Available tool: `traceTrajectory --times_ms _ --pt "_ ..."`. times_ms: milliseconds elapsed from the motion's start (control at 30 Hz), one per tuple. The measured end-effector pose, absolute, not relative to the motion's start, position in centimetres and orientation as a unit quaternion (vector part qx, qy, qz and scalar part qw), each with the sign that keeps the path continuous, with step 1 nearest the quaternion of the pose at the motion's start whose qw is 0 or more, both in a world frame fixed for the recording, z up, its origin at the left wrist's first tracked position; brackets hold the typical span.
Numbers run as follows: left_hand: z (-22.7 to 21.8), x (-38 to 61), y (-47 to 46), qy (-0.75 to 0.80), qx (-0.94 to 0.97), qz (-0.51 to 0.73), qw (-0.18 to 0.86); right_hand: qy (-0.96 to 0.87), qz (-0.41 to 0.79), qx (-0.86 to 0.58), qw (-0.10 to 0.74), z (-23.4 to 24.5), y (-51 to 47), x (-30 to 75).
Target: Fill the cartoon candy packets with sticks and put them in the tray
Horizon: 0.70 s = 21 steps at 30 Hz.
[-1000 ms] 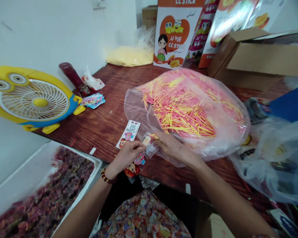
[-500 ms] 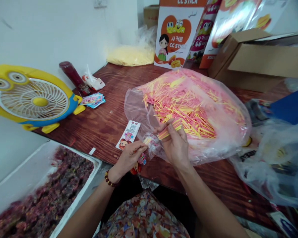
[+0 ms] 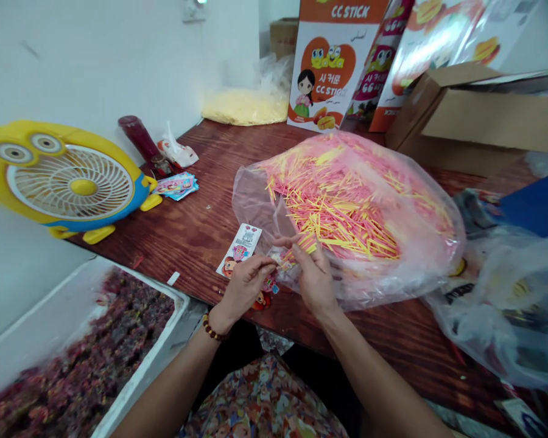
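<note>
Pinched in my left hand (image 3: 244, 286) is a small clear plastic packet (image 3: 280, 255) with some print on it. My right hand (image 3: 317, 280) is closed around a small bunch of thin pink and yellow sticks (image 3: 307, 244), their lower ends at the packet. Whether the ends are inside it I cannot tell. Right behind both hands lies a large clear bag (image 3: 422, 249), open toward me and full of loose pink and yellow sticks (image 3: 342, 216). A printed card (image 3: 246, 238) lies flat beside my left hand, and another cartoon-printed piece (image 3: 262, 299) shows partly below it.
To the left stand a yellow fan (image 3: 73, 182), a dark red bottle (image 3: 139, 139), a tissue pack (image 3: 179, 153) and blue packets (image 3: 178, 185). Cartons (image 3: 322, 73) and an open cardboard box (image 3: 488, 121) line the back. A white tub (image 3: 180, 304) sits below the table's left edge.
The right hand has brought the sticks down and left to the packet, and the hands are closer together. The view has shifted slightly.
</note>
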<state>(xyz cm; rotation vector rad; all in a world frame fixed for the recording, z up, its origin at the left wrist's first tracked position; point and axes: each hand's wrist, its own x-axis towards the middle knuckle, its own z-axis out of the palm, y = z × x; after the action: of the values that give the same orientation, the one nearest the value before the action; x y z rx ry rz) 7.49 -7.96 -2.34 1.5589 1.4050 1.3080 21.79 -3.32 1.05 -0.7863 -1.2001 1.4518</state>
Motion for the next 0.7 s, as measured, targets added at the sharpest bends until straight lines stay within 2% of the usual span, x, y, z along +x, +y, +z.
traceTrajectory --times_ms 133,467,567,700 --pt "-1.9 7.7 -7.4 0.537 0.555 0.515 0.372 -0.564 0.605 -0.324 0.460 1.7 -2.5 22.8" --pt "-0.8 8.4 -6.7 0.503 0.466 0.583 0.435 -0.664 0.571 -0.295 0.383 4.7 -0.1 23.5" --pt "-0.8 8.4 -6.5 0.480 0.435 0.614 0.450 -0.644 0.589 -0.280 0.400 5.8 0.4 23.2" --pt "-1.2 7.8 -6.2 0.449 0.422 0.641 0.458 -0.572 0.614 -0.250 0.482 8.0 0.6 23.4"
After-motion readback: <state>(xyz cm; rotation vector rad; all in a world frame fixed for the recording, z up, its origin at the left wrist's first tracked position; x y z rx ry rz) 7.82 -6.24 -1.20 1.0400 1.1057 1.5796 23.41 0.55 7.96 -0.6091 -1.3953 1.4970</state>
